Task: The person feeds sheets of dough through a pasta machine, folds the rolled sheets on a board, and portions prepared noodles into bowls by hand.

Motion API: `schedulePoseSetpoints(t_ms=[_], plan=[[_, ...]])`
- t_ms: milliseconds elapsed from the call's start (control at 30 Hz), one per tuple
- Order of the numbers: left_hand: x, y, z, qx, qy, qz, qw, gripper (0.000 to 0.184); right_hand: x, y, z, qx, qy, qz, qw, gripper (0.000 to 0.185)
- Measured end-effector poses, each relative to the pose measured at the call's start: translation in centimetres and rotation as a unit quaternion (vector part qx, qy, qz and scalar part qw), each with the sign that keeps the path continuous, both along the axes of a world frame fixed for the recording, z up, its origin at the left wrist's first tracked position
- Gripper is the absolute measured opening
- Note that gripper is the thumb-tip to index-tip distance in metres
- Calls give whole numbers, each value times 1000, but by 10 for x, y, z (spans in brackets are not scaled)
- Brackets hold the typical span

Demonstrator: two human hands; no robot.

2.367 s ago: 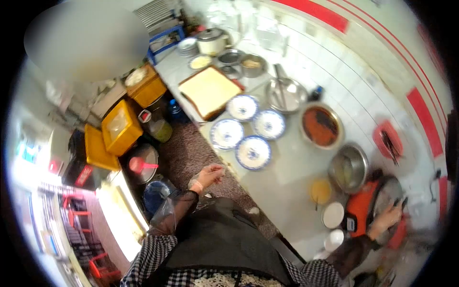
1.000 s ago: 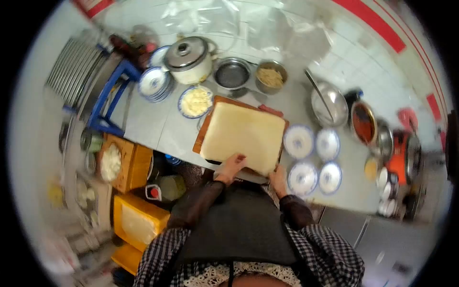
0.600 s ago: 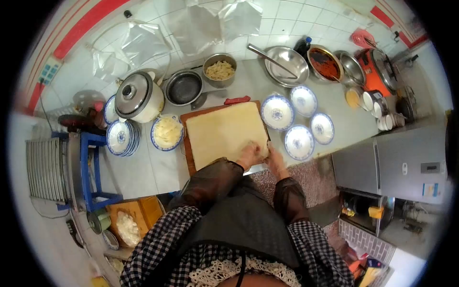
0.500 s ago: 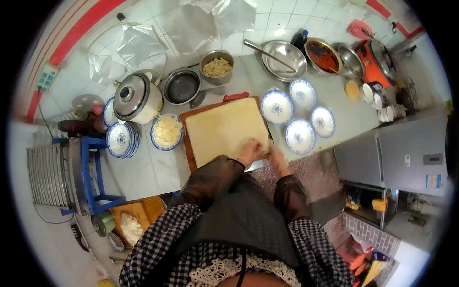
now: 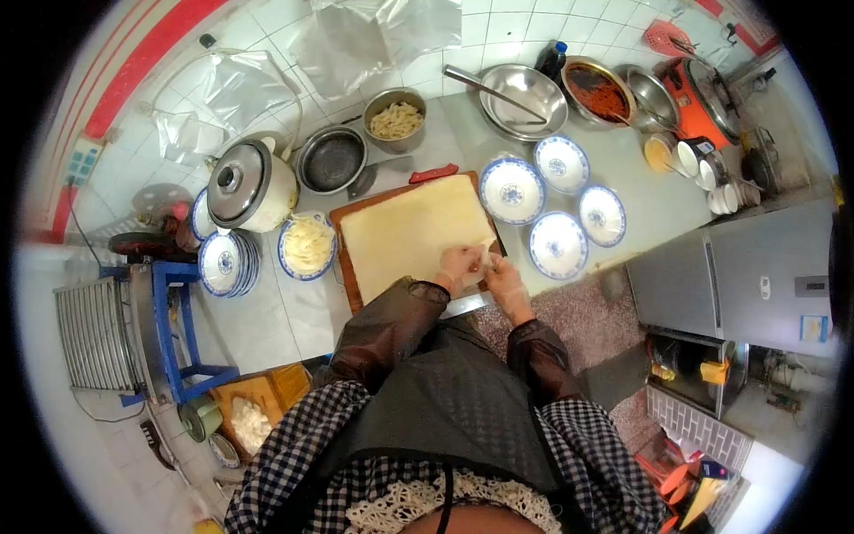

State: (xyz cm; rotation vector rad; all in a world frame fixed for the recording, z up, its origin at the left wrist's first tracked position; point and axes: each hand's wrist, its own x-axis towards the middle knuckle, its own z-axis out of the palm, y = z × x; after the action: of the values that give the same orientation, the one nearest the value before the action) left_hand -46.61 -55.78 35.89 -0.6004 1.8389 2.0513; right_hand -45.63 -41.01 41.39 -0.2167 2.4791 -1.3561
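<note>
Head camera view: a pale flat sheet (image 5: pixel 405 231) lies on a brown board (image 5: pixel 350 280) near the middle of the counter (image 5: pixel 654 200). Its near right corner is raised in a small fold. Our left hand (image 5: pixel 458 269) and right hand (image 5: pixel 507 285) come together there, fingers curled in almost fully, both pinching that fold. Our left sleeve (image 5: pixel 396 311) covers the board's near left corner.

Several things hem the board in. Along its far edge lies a red-handled knife (image 5: pixel 434 174); behind that stand a dark pan (image 5: pixel 332 162) and a small pot of pale pieces (image 5: pixel 396 122). Just left is a bowl of pale strips (image 5: pixel 308 245), with a lidded pot (image 5: pixel 242 182) and stacked plates (image 5: pixel 227 264) farther out. Four blue-rimmed white dishes (image 5: pixel 558 245) sit to the right, one of them just beside the board, limiting sideways reach at that corner. Beyond them are a steel bowl (image 5: pixel 525 102) with a long handle across it, and a pot of red sauce (image 5: pixel 596 92).

The counter's near edge runs close to our hands, and speckled floor (image 5: pixel 569 329) shows past it on the right. Counter surface stretches right of the dishes toward some white cups (image 5: pixel 688 160), and left of the board below the strips.
</note>
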Motion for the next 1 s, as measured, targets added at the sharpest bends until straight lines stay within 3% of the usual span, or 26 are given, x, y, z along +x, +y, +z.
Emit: schedulePoseSetpoints(t_ms=[33,67,133,167,233,367,433,533,667,733,933,1000], plan=[[-1,0,13,54,-28,41,997,19,2,-1,-4,16,78,-12,997,39],[-3,-3,14,53,-29,41,997,19,2,-2,-1,16,77,-12,997,39],[-5,-8,18,135,-75,14,988,15,0,2,6,-106,-50,-26,993,37],[-5,-8,14,136,-74,14,988,15,-1,4,3,-106,-49,-26,993,37],[-4,-10,6,96,-31,-39,994,19,-2,4,-6,-172,-151,-97,968,33],[-9,-4,-16,-4,-2,-79,997,28,0,5,-15,-210,-129,-132,960,30],[-7,-5,-4,-187,65,-110,974,34,-3,4,-13,-100,-126,-76,984,28],[-6,-4,-2,-254,85,-137,954,37,1,4,20,-2,-63,-39,997,27],[-4,3,15,-286,107,-127,944,32,-1,4,-9,-59,-101,-91,989,28],[-7,1,3,-214,117,-148,958,38,4,6,-33,-185,-145,-149,961,31],[-12,-3,13,-277,119,-194,934,29,9,2,30,-92,-98,-123,983,36],[-12,1,10,-275,107,-158,942,28,7,2,15,-96,-86,-121,984,37]])
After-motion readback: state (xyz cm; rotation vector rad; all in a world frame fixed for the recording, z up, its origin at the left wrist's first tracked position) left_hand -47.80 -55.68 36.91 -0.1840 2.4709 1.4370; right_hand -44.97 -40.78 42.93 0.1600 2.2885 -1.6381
